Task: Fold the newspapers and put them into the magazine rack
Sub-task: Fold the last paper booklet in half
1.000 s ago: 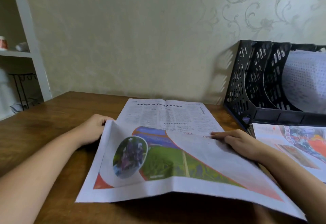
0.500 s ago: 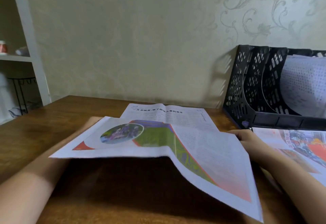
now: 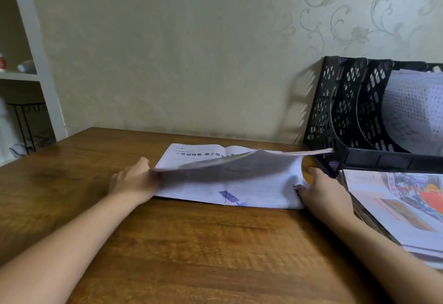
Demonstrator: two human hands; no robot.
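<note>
Folding the newspaper (image 3: 239, 184) over on itself, I have its near half lifted and arching toward the far half, which lies flat on the table (image 3: 191, 243) with a headline showing. My left hand (image 3: 134, 181) is at the paper's left edge, and its fingers seem to pinch the raised flap there, though blur keeps me from being sure how they lie. My right hand (image 3: 321, 188) rests at the right end beside the fold, fingers fairly straight and loosely spread, touching the paper's edge and not gripping it.

The paper's long axis runs left to right across the table, straight ahead of me, between my two hands. The magazine rack (image 3: 340, 116) stands to the right against the wall, just past the paper's right end, so my right hand is the nearer one for carrying it in. I judge the flap must first come down flat and be creased.

Some paper already stands in the rack's right slot, and a stack of newspapers (image 3: 395, 207) waits by my right forearm.
</note>
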